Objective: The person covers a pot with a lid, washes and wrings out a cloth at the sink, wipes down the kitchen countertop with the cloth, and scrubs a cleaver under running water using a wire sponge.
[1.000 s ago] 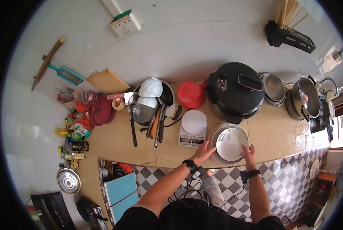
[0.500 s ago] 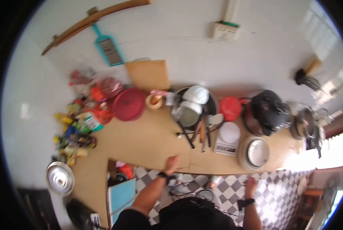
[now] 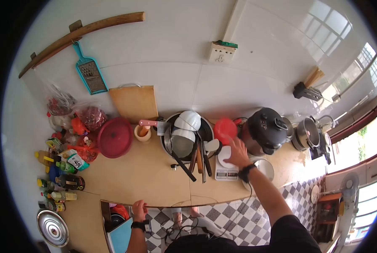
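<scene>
My right hand [image 3: 238,153] reaches over the counter with its fingers spread, above the edge of a white kitchen scale [image 3: 227,174] with a round white plate-like top [image 3: 224,157]. Just beyond its fingertips is a red plastic bowl or ladle [image 3: 225,130] with a handle. I cannot tell whether the hand touches either one. A metal bowl [image 3: 264,169] sits partly behind my right wrist. My left hand [image 3: 139,209] hangs at the counter's front edge, empty, its fingers loosely bent and apart.
A dark pan [image 3: 165,148] holds white bowls, a cleaver and several utensils. To the right stands a black pressure cooker [image 3: 267,130]. A red lid [image 3: 115,138], a mortar [image 3: 142,133], a cutting board [image 3: 133,103] and several bottles line the left and back.
My right hand has risen from beside the counter's front edge to over the scale. The left hand has shifted left and down to the edge. The camera view has turned right.
</scene>
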### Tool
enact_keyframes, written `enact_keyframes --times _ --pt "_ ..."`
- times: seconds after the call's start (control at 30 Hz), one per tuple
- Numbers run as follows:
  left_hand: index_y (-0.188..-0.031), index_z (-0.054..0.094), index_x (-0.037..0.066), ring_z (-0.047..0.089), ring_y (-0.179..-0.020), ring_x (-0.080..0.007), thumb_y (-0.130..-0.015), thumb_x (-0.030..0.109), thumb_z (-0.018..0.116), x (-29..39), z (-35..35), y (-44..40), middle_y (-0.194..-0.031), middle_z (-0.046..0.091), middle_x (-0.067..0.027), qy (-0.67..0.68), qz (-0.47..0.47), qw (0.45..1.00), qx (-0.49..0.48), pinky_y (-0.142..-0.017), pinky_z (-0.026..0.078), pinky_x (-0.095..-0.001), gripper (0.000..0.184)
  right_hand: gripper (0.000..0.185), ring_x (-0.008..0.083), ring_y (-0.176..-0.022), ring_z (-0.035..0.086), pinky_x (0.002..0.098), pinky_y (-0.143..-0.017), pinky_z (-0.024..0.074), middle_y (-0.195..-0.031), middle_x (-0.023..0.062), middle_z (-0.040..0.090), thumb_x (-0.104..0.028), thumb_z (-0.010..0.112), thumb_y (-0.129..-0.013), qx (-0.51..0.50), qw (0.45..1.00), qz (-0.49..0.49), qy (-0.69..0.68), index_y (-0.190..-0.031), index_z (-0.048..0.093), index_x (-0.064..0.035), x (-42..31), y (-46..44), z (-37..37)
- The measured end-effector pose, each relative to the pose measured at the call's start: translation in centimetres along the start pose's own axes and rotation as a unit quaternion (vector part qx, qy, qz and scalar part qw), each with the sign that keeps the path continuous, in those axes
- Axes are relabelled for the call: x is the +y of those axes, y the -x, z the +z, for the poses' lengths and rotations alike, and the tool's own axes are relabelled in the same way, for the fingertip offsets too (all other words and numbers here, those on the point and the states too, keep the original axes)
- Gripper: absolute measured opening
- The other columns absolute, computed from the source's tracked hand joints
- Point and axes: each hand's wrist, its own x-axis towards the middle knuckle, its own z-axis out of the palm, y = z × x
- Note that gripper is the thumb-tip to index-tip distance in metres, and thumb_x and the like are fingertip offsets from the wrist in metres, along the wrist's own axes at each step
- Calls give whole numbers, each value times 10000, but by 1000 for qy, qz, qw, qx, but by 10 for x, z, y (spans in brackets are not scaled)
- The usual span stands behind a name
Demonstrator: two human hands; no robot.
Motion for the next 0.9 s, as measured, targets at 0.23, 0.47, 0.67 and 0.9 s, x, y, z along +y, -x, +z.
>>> enact_keyframes --times 0.23,0.47,0.67,0.9 --pt "-1095 622 100 580 -546 -151 -931 192 619 4 -34 84 -879 685 -79 -42 -73 987 136 -476 462 -289 187 1435 586 -1464 164 856 -1022 248 -1671 176 143 -370 1013 -378 -202 942 -24 268 -1588 243 -313 23 -158 19" --pt "-1160 595 65 563 -577 -200 -913 229 611 -56 -87 90 -944 661 -121 93 -73 971 209 -492 458 -318 298 1521 591 -1480 106 836 -1063 228 -1679 211 47 -339 1015 -364 -257 948 -21 188 -1615 152 -284 46 -180 49" --pt "-1137 608 72 580 -570 -198 -915 186 608 -22 -33 66 -913 673 -116 123 -56 976 174 -485 475 -331 250 1461 581 -1436 223 771 -1059 349 -1652 218 109 -311 999 -409 -198 958 -59 201 -1602 158 -278 49 -168 32" --pt "-1117 631 76 607 -604 -148 -915 115 604 66 39 56 -914 692 -84 33 17 991 127 -556 507 -283 207 1460 569 -1388 309 649 -1093 400 -1590 244 207 -318 1000 -406 -158 981 -70 89 -1601 168 -213 68 -164 3"
